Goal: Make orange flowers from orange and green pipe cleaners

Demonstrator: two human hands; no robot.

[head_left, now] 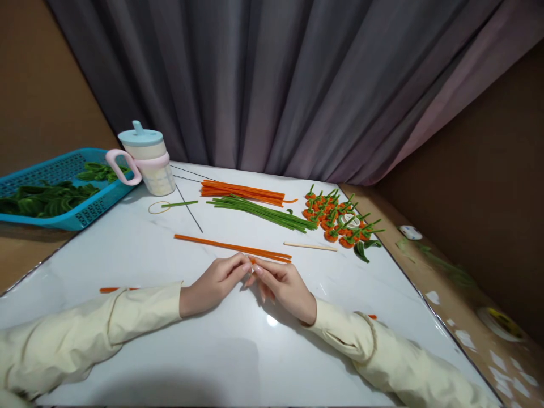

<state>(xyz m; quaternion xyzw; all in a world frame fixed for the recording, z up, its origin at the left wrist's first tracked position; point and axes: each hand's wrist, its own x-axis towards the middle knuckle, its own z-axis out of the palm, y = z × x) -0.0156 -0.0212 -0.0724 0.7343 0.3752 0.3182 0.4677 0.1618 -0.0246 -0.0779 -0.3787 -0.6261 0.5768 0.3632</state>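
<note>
The fingertips hid where the orange pipe cleaners [233, 247] ended. The left hand [215, 283] and right hand [283, 286] met there — both pinched narrowly on them.

- You have no readable text, label, brand, number or sign anywhere in view.
- Your cup [148, 158] shows no legible print.
- The tape roll [501, 323] at your right is too blurred to read.

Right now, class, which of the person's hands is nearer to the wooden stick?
Right. The right hand rests just below-left of the wooden stick; the left hand lies farther left, beyond the right one.
</note>
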